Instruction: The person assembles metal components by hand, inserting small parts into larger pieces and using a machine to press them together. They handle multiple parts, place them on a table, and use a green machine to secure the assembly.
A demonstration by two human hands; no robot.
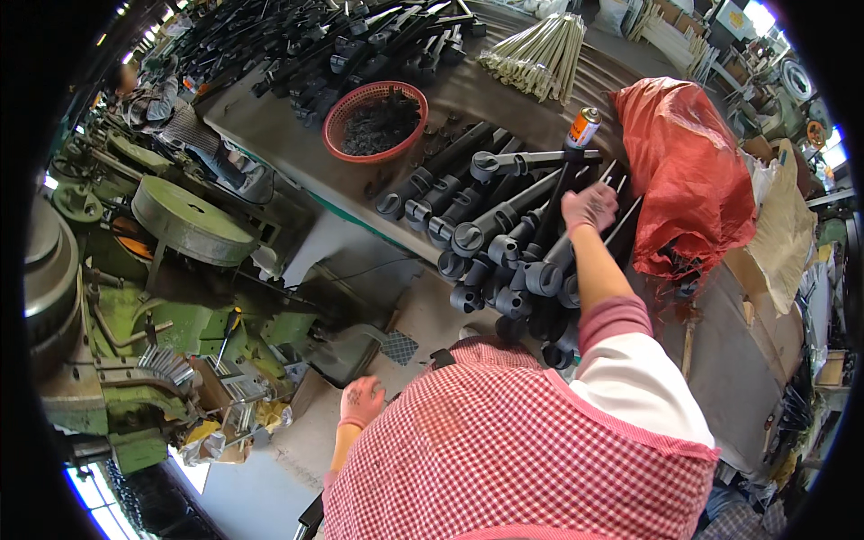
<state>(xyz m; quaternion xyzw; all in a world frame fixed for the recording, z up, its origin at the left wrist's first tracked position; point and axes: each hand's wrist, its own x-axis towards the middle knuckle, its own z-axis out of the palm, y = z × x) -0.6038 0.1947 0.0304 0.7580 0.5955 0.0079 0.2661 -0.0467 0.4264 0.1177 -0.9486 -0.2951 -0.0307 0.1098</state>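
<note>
My right hand (591, 209), in a pinkish glove with dark smudges, reaches over a pile of black tubes with round clamp ends (504, 225) on the bench. Its fingers look apart and slightly bent, over the tubes' far right part; whether they touch one is hard to see. Just beyond it stands a spray can (583, 128) with an orange and white label. My left hand (362, 401), gloved the same way, hangs low beside my checked apron (504, 432), its fingers loosely bent and holding nothing visible.
A red plastic basket (335, 135) of small black parts stands on the bench (261, 108), near more black parts (360, 45). Pale rods (540, 58) lie behind, a red sack (684, 162) to the right. Green machinery (193, 220) fills the left, where another person (180, 117) is.
</note>
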